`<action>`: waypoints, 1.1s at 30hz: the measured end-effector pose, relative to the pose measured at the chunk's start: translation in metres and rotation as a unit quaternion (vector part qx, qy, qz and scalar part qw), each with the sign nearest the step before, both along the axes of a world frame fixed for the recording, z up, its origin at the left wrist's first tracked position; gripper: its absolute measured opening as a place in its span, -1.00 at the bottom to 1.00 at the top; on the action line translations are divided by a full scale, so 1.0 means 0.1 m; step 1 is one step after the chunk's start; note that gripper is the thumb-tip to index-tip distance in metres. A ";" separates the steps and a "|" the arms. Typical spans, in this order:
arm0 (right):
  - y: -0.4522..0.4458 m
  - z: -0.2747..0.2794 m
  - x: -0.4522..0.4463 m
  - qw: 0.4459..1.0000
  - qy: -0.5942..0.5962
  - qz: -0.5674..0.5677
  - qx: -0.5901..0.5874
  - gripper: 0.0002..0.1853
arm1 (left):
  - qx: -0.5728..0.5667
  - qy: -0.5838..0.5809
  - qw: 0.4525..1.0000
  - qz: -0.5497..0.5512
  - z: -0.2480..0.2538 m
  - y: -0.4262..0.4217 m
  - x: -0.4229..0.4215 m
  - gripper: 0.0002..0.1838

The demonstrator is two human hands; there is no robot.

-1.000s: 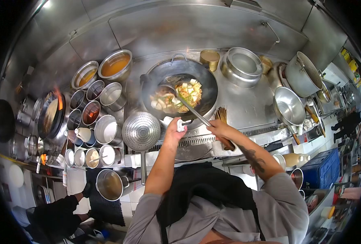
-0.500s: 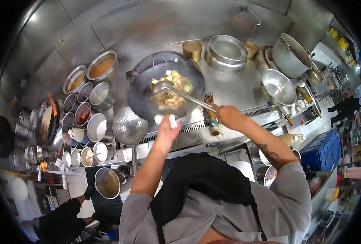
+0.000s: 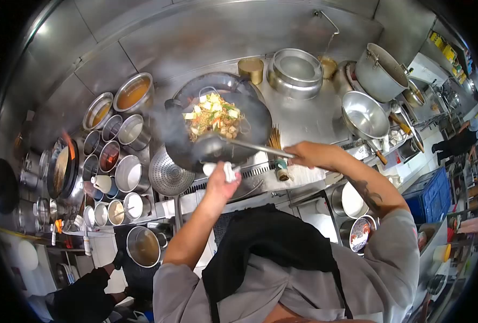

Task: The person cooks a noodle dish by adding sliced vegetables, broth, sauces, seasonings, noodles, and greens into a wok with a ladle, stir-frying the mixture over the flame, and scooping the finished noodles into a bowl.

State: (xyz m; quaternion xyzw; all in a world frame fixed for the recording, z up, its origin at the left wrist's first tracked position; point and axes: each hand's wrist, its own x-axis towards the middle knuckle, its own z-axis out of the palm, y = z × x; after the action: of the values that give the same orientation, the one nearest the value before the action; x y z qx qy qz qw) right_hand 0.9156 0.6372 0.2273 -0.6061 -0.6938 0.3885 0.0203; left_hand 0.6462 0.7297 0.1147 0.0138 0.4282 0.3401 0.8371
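Chopped food [image 3: 216, 115] with pale cubes, orange bits and green pieces lies heaped in a dark wok [image 3: 258, 118], with steam around it. My left hand [image 3: 223, 185] is closed on a folded white cloth [image 3: 227, 171] at the wok's near rim. The cloth hides the part of the rim behind it. In my right hand [image 3: 310, 156] is the end of a long-handled metal ladle [image 3: 255, 146]. Its bowl sits inside the wok at the near side of the food. Just left of my right hand stands a bamboo brush [image 3: 275, 141].
A perforated strainer [image 3: 169, 171] rests left of the wok. Several metal seasoning pots [image 3: 129, 172] and two bowls of brown liquid [image 3: 135, 92] stand farther left. A steel bowl [image 3: 364, 116] and a tall pot [image 3: 380, 75] are at right. Another person [image 3: 80, 299] is at lower left.
The food has shifted toward the far left side of the wok and looks tossed up. The ladle's bowl has moved nearer to me, and my right hand lower. More steam shows.
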 end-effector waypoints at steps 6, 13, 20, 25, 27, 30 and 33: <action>0.39 -0.68 -0.11 0.964 -0.135 -0.006 0.230 -0.77 | 0.089 -0.051 0.995 0.010 -1.02 -0.01 -0.05 -0.92; 0.10 -0.21 -0.30 0.933 -0.202 0.021 0.297 -0.74 | 0.033 -0.112 0.993 0.021 -0.74 -0.21 -0.09 -0.92; -0.11 0.23 -0.06 0.983 -0.076 0.087 0.144 -0.64 | 0.017 -0.020 0.999 0.020 -0.13 0.31 0.01 -0.88; 0.27 -0.47 -0.02 0.970 -0.135 0.031 0.202 -0.71 | 0.102 -0.063 0.992 0.024 -0.74 0.47 0.05 -0.85; 0.30 -0.60 -0.13 0.948 -0.179 -0.011 0.262 -0.73 | 0.074 -0.082 0.994 -0.006 -1.08 0.08 -0.04 -0.86; 0.17 -0.40 -0.21 0.922 -0.214 -0.003 0.321 -0.74 | 0.138 0.000 0.990 -0.044 -1.17 -0.37 -0.18 -0.86; 0.06 -0.21 -0.20 0.915 -0.238 -0.009 0.325 -0.70 | 0.029 -0.025 0.999 0.024 -0.74 -0.12 -0.14 -0.87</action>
State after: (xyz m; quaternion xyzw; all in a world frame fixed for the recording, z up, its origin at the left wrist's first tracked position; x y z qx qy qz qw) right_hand 0.8953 0.6427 0.2059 -0.6468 -0.7606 -0.0144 0.0540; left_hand 0.6324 0.7178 0.0406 0.0196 0.3970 0.3724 0.8386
